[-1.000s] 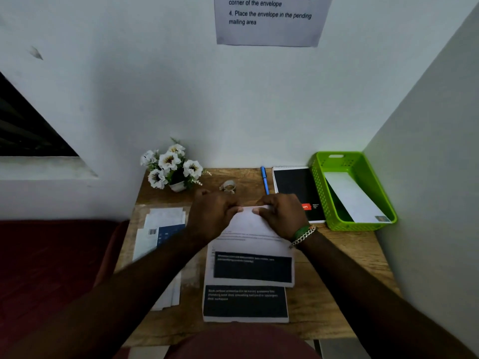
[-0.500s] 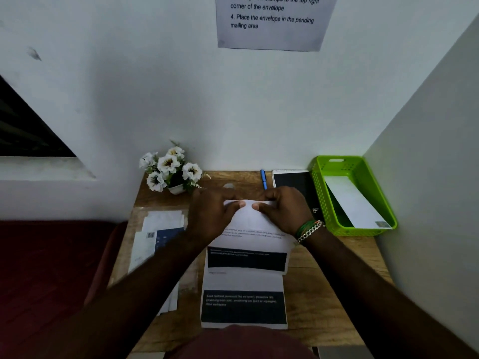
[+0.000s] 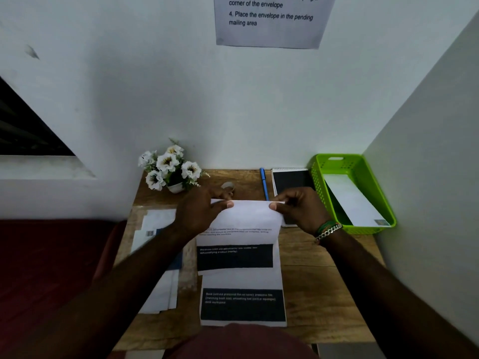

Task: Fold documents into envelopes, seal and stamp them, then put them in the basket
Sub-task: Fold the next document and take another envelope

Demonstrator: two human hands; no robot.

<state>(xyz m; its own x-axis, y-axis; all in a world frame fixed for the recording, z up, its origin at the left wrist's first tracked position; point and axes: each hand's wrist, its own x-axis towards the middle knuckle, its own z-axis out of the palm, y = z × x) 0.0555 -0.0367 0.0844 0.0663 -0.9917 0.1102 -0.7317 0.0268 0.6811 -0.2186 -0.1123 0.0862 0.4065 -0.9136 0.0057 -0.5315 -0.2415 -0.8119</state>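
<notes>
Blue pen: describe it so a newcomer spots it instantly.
Start at the wooden desk and look along its back edge by the wall. Between the potted white flowers and the bright green plastic basket, the slim blue plastic pen lies beside a black-covered notepad, the only blue stick-shaped item there.

Dim, cool and even, brightest on the wall (image 3: pixel 181 86) toward 12 o'clock. Deep shadow from 7 to 9 o'clock. Wide-angle bending at the edges. Soft, faintly blurred fine print; no glare.
</notes>
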